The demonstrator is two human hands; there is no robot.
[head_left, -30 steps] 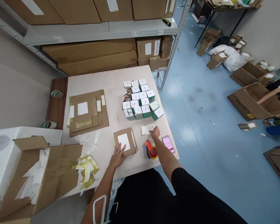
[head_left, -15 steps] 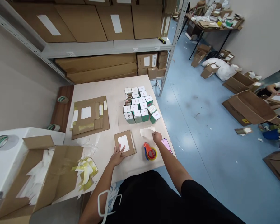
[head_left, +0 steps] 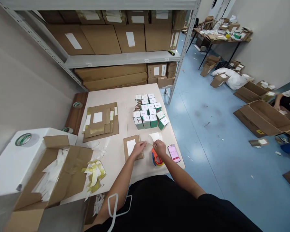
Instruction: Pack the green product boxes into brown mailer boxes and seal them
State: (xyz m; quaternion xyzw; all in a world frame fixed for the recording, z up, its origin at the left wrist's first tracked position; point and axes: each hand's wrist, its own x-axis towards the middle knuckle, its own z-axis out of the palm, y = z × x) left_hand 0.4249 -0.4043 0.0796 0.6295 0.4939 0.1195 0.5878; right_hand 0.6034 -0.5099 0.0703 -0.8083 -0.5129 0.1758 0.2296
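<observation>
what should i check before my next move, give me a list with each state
1. White paper slip in grip of right hand: ok, held at its near edge.
2. Left hand touching square brown cardboard parcel: cannot tell; they overlap in view.
3. Red, blue and yellow handheld tool clear of right hand: cannot tell; hand partly covers it.
4. Pink-screened phone away from cream table's edge: not ok, beside it.
5. White-and-green boxes clear of both hands: ok.
</observation>
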